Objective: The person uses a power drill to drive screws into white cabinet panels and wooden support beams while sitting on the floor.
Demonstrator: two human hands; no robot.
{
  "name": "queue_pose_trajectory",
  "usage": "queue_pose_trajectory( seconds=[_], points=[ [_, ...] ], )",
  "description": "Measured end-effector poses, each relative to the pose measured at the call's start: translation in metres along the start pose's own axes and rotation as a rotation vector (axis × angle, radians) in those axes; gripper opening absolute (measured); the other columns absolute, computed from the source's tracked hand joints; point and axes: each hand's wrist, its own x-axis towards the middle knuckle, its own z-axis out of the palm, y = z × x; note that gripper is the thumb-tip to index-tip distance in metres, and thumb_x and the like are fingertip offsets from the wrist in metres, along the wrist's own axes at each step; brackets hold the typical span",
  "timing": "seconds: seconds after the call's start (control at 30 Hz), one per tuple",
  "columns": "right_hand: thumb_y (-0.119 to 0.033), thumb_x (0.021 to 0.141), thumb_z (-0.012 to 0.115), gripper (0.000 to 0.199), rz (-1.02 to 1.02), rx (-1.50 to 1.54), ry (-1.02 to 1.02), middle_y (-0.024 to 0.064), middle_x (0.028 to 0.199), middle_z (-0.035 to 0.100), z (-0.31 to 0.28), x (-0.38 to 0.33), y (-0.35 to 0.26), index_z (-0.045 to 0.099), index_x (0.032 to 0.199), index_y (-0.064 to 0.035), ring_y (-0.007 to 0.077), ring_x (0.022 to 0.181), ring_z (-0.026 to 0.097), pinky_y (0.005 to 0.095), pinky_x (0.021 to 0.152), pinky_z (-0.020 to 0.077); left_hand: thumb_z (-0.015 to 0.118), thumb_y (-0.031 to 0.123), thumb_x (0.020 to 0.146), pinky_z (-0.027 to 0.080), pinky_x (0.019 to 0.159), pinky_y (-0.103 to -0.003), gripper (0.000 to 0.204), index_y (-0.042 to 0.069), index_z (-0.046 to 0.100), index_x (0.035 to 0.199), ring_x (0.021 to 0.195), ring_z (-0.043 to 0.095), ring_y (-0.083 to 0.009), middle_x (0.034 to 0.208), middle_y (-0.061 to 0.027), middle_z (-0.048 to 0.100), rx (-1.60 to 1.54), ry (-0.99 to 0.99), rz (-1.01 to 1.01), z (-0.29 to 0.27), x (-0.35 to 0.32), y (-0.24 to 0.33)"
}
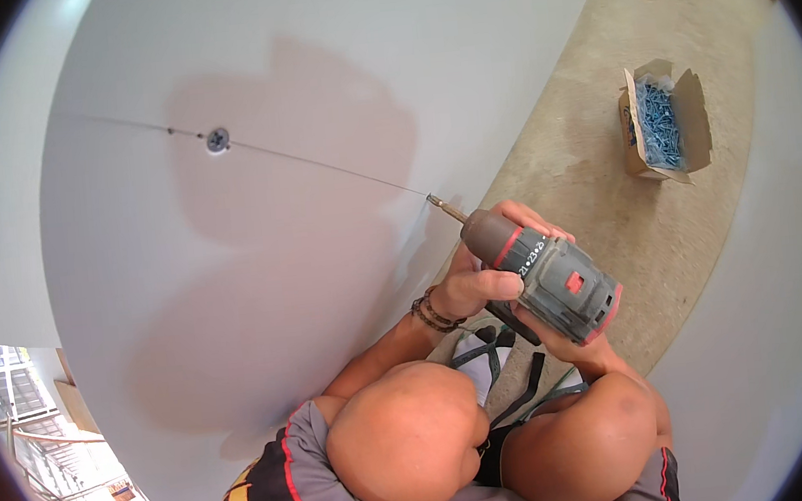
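A grey and black cordless drill with red trim points up and left, away from me. Its long bit meets a pale grey panel near the lower end of a thin dark line. Whether a screw sits at the bit's tip is too small to tell. My left hand, with dark bracelets at the wrist, is closed around the drill's front, its thumb along the near side. Behind and under the drill body, my right hand grips it; most of its fingers are hidden.
On the concrete floor to the right stands an open cardboard box of blue-tinted screws. A round fitting with a cross sits on the panel's line. My bent knees are close below. Another pale surface rises at right.
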Motion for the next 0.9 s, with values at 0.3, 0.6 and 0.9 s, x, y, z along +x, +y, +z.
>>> queue_pose_trajectory(
  seconds=[0.3, 0.6, 0.9],
  points=[
    [-0.004, 0.07, 0.079, 0.052, -0.078, 0.085, 0.122, 0.0097, 0.102, 0.065, 0.005, 0.004, -0.005, 0.059, 0.118, -0.0012, 0.0194, 0.092, 0.063, 0.0323, 0.089, 0.0496, 0.07, 0.041, 0.073, 0.045, 0.103, -0.051, 0.061, 0.003, 0.053, 0.118, 0.121, 0.055, -0.0357, 0.117, -0.0167, 0.059, -0.054, 0.108, -0.047, 0.013, -0.006, 0.003],
    [-0.01, 0.069, 0.086, 0.068, -0.169, 0.173, 0.099, 0.0101, 0.121, 0.062, -0.023, 0.003, -0.009, 0.055, 0.129, -0.0002, 0.0173, 0.106, 0.06, 0.0315, 0.094, 0.0479, 0.046, 0.052, 0.096, 0.047, 0.101, -0.04, 0.06, 0.002, 0.049, 0.13, 0.12, 0.056, -0.0265, 0.123, -0.0161, 0.059, -0.202, 0.303, -0.016, -0.029, -0.007, -0.06],
    [-0.006, 0.071, 0.077, 0.041, -0.003, 0.283, 0.734, 0.0066, 0.101, 0.068, -0.105, -0.045, -0.069, 0.065, 0.11, -0.002, 0.0118, 0.089, 0.061, 0.0305, 0.083, 0.049, 0.057, 0.043, 0.096, 0.051, 0.095, -0.049, 0.06, 0.001, 0.045, 0.138, 0.121, 0.057, -0.0298, 0.134, -0.0147, 0.055, 0.478, 0.282, -0.714, -0.003, 0.176, -0.118]
  ],
)
